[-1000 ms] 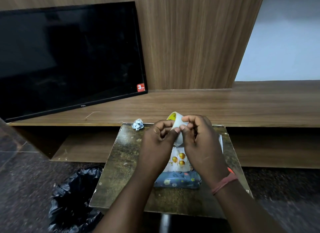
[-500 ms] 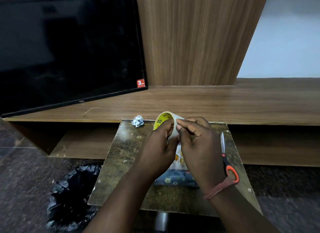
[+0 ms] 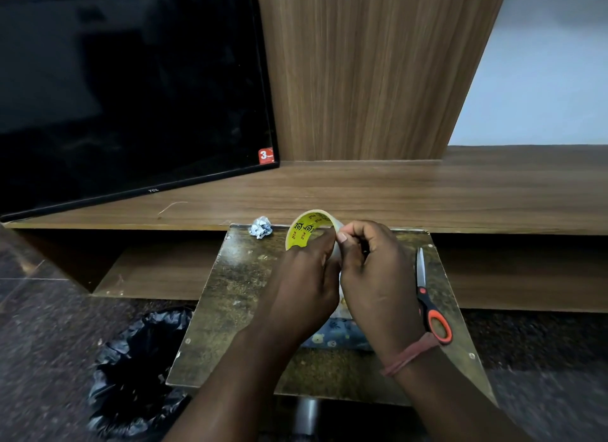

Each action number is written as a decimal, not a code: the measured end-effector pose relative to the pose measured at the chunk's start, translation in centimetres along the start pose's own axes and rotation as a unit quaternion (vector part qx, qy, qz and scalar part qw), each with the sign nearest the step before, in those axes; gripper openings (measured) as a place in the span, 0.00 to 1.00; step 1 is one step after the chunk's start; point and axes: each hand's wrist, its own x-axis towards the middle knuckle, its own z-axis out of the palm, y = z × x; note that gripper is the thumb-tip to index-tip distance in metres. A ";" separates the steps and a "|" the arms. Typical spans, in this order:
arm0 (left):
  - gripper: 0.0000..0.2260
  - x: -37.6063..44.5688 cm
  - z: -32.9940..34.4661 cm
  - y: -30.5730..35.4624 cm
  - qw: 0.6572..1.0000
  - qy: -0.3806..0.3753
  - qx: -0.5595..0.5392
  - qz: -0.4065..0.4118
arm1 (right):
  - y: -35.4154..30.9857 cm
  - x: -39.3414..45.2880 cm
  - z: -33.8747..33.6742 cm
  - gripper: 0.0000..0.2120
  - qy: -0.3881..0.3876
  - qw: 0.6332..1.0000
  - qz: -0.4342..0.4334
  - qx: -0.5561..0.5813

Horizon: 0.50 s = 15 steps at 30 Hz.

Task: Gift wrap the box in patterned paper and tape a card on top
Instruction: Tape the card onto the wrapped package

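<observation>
Above the small table (image 3: 230, 296), my left hand (image 3: 306, 287) grips a roll of clear tape (image 3: 304, 229) with a yellow printed core. My right hand (image 3: 375, 277) pinches at the roll's outer edge with thumb and fingertips, right beside the left thumb. Beneath both hands lies the box wrapped in blue patterned paper (image 3: 332, 338), only its near side showing. A pale card with orange dots (image 3: 343, 305) lies on top of the box, mostly hidden by my hands.
Orange-handled scissors (image 3: 427, 303) lie on the table's right side. A crumpled paper ball (image 3: 261, 227) sits at the table's far left corner. A black bin bag (image 3: 138, 369) stands on the floor at the left. Behind are a wooden shelf (image 3: 427, 191) and a television (image 3: 131, 89).
The roll has turned so its yellow inner core faces me more. Both hands have shifted slightly, and the scissors have come into sight beside my right hand.
</observation>
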 end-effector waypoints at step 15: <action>0.13 0.4 0.3 0.3 0.996 0.019 -0.049 -0.075 | 0.0 0.1 0.4 0.11 -0.007 0.999 0.015 0.027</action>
